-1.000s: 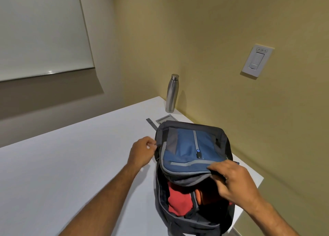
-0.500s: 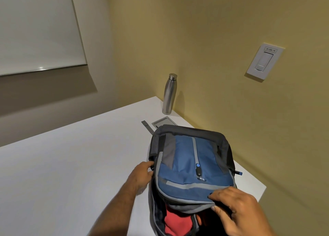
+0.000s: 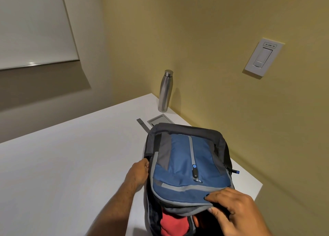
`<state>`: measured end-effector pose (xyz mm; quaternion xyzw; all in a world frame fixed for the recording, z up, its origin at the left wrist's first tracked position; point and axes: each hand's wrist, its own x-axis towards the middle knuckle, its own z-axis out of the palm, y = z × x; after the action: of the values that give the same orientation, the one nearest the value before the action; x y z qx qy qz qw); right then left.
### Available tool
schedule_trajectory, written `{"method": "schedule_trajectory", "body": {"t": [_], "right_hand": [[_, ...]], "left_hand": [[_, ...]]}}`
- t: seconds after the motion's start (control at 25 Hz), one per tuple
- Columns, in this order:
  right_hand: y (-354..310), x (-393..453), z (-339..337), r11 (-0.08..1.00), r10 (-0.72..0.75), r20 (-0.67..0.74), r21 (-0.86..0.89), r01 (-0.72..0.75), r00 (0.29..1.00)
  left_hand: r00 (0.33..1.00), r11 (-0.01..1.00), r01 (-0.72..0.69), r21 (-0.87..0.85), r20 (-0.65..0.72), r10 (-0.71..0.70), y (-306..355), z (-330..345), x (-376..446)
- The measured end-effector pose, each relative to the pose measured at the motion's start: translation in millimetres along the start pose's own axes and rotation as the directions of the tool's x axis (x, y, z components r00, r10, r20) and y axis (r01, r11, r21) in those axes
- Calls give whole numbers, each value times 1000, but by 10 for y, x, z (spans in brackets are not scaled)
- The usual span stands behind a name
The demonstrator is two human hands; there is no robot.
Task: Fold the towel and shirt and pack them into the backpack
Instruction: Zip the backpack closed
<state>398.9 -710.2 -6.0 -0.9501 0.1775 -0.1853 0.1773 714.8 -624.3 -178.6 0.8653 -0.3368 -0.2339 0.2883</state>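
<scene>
The backpack lies at the table's near right. The right hand pinches its front flap; the left hand grips its left side. Hazard — red fabric bulging at the opening may snag the zipper.

Cloth backpack; brushed-metal bottle
</scene>
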Motion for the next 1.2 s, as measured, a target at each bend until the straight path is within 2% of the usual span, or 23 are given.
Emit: {"method": "schedule_trajectory", "body": {"t": [0.16, 0.28, 0.4, 0.48, 0.52, 0.56, 0.64, 0.76, 0.84, 1.04, 1.2], "right_hand": [[-15, 5, 2, 1000, 1, 8, -15, -1, 1000], [12, -31, 11, 1000, -3, 20, -1, 3, 1000], [-85, 19, -28, 996, 39, 259, -89, -17, 965], [-163, 99, -15, 991, 74, 475, -133, -12, 877], [-232, 184, 16, 994, 87, 515, -108, -36, 853], [-275, 282, 86, 997, 69, 491, -74, -38, 868], [-310, 526, 313, 995, -33, 389, -77, 68, 921], [-311, 1052, 651, 935, -184, 366, -221, 277, 912], [-330, 1396, 820, 861, -242, 430, -319, 397, 870], [-462, 1843, 1117, 588, -238, 704, -444, 676, 669], [-421, 1927, 1257, 542, -196, 751, -454, 708, 631]], "left_hand": [[993, 980, -118, 163, 44, 112, -81, -137, -70], [986, 959, -167, 230, 25, 166, -144, -221, -122], [982, 937, -184, 297, 24, 185, -153, -257, -213], [981, 937, -185, 295, 5, 192, -160, -257, -256], [980, 938, -186, 294, -9, 197, -158, -258, -273], [979, 937, -190, 294, -19, 204, -149, -259, -282], [978, 935, -191, 299, -27, 208, -144, -258, -291], [980, 940, -179, 291, -32, 196, -125, -252, -308], [981, 943, -169, 287, -47, 190, -107, -248, -311], [984, 946, -156, 283, -41, 175, -70, -270, -298], [986, 952, -153, 267, -29, 166, -81, -281, -311]]}}
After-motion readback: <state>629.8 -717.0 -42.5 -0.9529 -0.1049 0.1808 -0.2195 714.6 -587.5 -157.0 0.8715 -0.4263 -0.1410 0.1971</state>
